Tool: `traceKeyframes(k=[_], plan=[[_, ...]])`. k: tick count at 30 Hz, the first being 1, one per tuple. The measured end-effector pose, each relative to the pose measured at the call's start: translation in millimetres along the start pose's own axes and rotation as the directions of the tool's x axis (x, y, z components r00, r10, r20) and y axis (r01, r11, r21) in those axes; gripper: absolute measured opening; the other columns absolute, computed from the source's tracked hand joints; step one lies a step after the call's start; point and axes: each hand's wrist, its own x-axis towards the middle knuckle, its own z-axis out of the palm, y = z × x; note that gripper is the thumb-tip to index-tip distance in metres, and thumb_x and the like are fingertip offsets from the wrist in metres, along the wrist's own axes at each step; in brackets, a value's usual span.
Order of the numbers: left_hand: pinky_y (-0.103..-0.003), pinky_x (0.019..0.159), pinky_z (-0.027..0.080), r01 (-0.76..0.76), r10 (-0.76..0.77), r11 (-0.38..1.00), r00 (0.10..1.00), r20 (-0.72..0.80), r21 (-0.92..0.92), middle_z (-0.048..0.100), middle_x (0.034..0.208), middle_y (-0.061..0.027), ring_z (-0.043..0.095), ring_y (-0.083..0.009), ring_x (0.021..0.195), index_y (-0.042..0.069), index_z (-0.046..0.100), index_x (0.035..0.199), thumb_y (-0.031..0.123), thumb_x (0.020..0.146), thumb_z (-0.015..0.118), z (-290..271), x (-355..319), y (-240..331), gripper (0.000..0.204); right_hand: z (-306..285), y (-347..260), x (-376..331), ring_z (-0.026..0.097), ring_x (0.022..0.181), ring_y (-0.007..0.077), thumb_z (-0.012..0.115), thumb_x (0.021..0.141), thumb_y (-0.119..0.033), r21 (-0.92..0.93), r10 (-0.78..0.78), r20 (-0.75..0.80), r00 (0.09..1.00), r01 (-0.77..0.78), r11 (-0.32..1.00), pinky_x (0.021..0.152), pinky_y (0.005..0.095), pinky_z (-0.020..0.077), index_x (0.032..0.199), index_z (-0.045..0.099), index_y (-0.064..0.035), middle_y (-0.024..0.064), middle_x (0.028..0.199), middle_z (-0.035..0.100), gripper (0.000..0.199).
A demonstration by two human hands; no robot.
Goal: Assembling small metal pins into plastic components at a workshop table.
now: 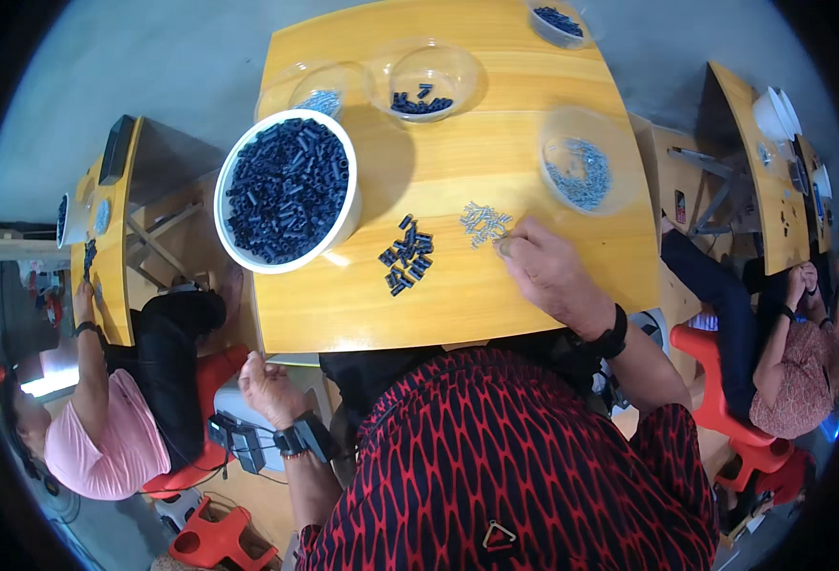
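My right hand (551, 271) rests on the table with its fingers pinched together at the edge of a small pile of shiny metal pieces (484, 224), perhaps screws or pins. Whatever is between those fingertips is hidden. Left of that pile lies a loose group of short black tubes (407, 255). My left hand (271, 390) is held off the table, just beyond its near left edge. Its fingers are curled closed, and I cannot make out anything in them.
A white bucket (351, 205) full of black tubes stands at the table's left. Clear bowls with metal pieces (583, 176) and black tubes (421, 105) sit farther back. People work at side tables; red stools (218, 535) stand on the floor.
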Motion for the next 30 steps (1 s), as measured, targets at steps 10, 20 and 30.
traceKeyframes(k=[10, 20, 30], plan=[[-0.028, 0.085, 0.046, 0.316, -0.286, 0.94, 0.935, -0.21, 0.128, 0.059, 0.097, -0.0052, 0.058, -0.0164, 0.099, 0.009, 0.059, 0.11, 0.008, 0.093, 0.068, 3.3, -3.3, -25.3, 0.019, -3.4, -12.3, 1.0, 0.06, 0.077, 0.0378, 0.067, 0.087, 0.003, -0.032, -0.013, -0.037, 0.999, 0.011, 0.999, 0.064, 0.0443, 0.0482, 0.094, 0.055, 0.0014, 0.0167, 0.089, 0.056, 0.014], [-0.03, 0.08, 0.046, -0.627, 0.431, 0.645, 0.77, 0.47, 0.436, 0.063, 0.091, -0.006, 0.057, -0.0157, 0.086, 0.001, 0.064, 0.101, 0.0, 0.088, 0.073, 105.6, -79.2, 19.8, 0.015, 9.6, -28.7, -15.9, 0.067, 0.078, 0.0264, 0.069, 0.089, 0.007, 0.211, 0.086, -0.036, 0.996, -0.077, 0.974, 0.066, 0.0326, 0.0517, 0.093, 0.062, 0.0005, 0.0128, 0.091, 0.065, 0.01], [-0.041, 0.08, 0.043, -0.91, 0.17, 0.263, 0.372, 0.913, 0.322, 0.063, 0.087, -0.0114, 0.056, -0.0306, 0.083, 0.006, 0.066, 0.093, 0.003, 0.076, 0.081, 163.3, -91.8, 3.5, 0.023, 12.1, -29.3, -19.5, 0.067, 0.079, 0.0264, 0.069, 0.089, 0.006, 0.258, 0.101, -0.019, 0.995, -0.093, 0.962, 0.069, 0.0328, 0.0528, 0.095, 0.063, 0.0018, 0.0128, 0.092, 0.065, 0.009]])
